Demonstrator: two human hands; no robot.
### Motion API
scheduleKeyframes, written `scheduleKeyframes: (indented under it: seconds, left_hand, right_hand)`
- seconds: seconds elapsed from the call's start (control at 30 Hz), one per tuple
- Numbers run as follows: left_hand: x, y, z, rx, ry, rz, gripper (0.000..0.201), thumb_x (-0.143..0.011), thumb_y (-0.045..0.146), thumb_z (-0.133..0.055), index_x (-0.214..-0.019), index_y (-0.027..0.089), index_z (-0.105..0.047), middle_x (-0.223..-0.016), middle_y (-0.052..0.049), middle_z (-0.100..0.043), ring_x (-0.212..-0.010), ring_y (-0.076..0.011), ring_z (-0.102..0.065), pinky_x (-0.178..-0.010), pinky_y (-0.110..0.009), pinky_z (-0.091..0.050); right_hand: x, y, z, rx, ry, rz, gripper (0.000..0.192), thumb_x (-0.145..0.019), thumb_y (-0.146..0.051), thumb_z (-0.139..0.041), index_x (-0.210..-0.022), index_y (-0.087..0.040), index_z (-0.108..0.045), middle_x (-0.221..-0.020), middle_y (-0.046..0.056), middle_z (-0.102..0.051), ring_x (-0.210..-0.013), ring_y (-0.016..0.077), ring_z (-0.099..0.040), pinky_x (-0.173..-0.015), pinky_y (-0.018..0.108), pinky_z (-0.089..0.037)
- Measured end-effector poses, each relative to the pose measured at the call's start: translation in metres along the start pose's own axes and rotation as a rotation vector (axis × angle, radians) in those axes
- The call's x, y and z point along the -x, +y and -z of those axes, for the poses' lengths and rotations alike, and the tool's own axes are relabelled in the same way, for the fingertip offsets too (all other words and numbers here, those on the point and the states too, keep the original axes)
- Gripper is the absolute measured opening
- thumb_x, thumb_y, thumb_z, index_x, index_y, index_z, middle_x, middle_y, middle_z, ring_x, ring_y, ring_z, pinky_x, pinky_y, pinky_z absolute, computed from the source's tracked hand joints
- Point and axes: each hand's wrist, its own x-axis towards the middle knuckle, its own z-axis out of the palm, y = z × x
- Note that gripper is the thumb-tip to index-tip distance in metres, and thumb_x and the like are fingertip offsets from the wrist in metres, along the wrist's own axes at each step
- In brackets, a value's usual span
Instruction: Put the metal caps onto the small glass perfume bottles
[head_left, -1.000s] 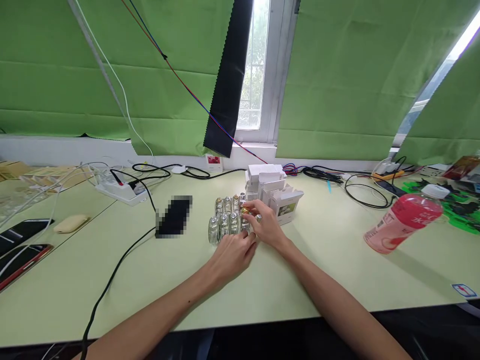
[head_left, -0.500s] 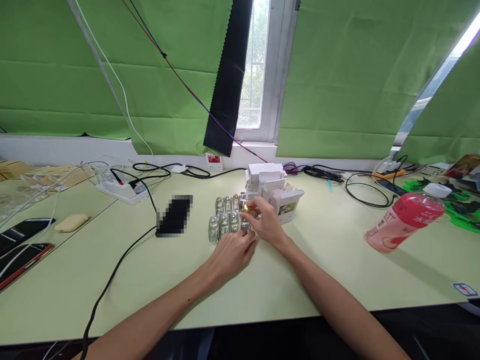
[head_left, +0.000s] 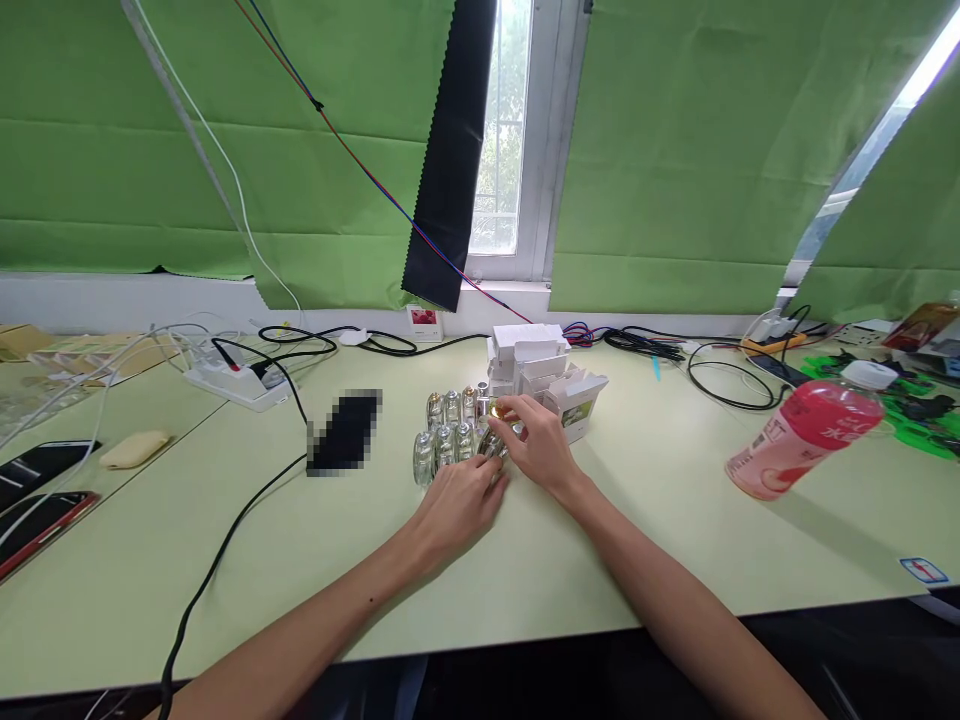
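Small clear glass bottles with metallic caps point(head_left: 444, 443) stand in two rows in the middle of the table. At the right end of the rows, my right hand point(head_left: 538, 442) pinches a small glass bottle with a golden tint point(head_left: 496, 408). My left hand point(head_left: 461, 502) rests on the table in front of the near row. Its curled fingers are on a tilted small glass bottle point(head_left: 491, 440), partly hidden between my two hands. Opened white cardboard boxes point(head_left: 527, 350) stand just behind my right hand.
A pink drink bottle point(head_left: 806, 440) stands to the right. On the left are a pixelated black object point(head_left: 345, 432), a power strip point(head_left: 240, 385), phones point(head_left: 45, 470) and a cream-coloured case point(head_left: 135, 449). Black cables point(head_left: 645, 345) run along the wall.
The bottle at the right end of the near row now leans between my hands. My right hand has shifted slightly, still at the golden bottle. The whole view has moved a little.
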Motion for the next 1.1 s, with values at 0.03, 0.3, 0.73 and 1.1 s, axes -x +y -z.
scheduleKeyframes:
  seconds: [0.03, 0.3, 0.73, 1.1]
  left_hand:
    - [-0.0001, 0.0002, 0.0003, 0.002, -0.003, 0.004, 0.017, -0.095, 0.024, -0.048, -0.089, 0.018, -0.063, -0.077, -0.004, -0.065, -0.062, -0.0179, -0.062, -0.055, -0.030, -0.033]
    - [-0.0011, 0.0004, 0.0013, 0.021, 0.030, -0.002, 0.018, -0.093, 0.019, -0.048, -0.076, 0.018, -0.055, -0.071, -0.002, -0.063, -0.060, -0.0167, -0.061, -0.054, -0.028, -0.034]
    - [0.0001, 0.0012, 0.0016, 0.004, 0.020, -0.017, 0.018, -0.093, 0.019, -0.049, -0.076, 0.018, -0.055, -0.073, -0.002, -0.060, -0.059, -0.0157, -0.058, -0.054, -0.029, -0.033]
    - [0.0003, -0.0018, 0.0033, 0.022, 0.102, -0.104, 0.023, -0.092, 0.020, -0.047, -0.072, 0.017, -0.059, -0.065, -0.001, -0.062, -0.055, -0.0137, -0.057, -0.052, -0.027, -0.031]
  right_hand:
    - [0.0002, -0.0009, 0.0004, -0.010, -0.010, 0.006, 0.022, -0.097, -0.033, -0.053, -0.114, -0.022, -0.063, -0.103, 0.006, -0.069, -0.086, 0.0183, -0.068, -0.066, 0.027, -0.049]
    - [0.0009, -0.0001, 0.0011, -0.013, -0.038, -0.007, 0.022, -0.098, -0.031, -0.051, -0.110, -0.023, -0.068, -0.103, 0.006, -0.072, -0.089, 0.0195, -0.069, -0.068, 0.028, -0.052]
    - [0.0010, 0.0006, -0.0007, 0.010, 0.024, -0.013, 0.019, -0.095, -0.036, -0.058, -0.100, -0.021, -0.068, -0.095, 0.005, -0.073, -0.080, 0.0184, -0.070, -0.063, 0.026, -0.050]
    - [0.0048, -0.0046, -0.0021, 0.034, 0.018, -0.014, 0.021, -0.097, -0.032, -0.052, -0.109, -0.022, -0.066, -0.102, 0.007, -0.072, -0.085, 0.0195, -0.069, -0.064, 0.028, -0.051]
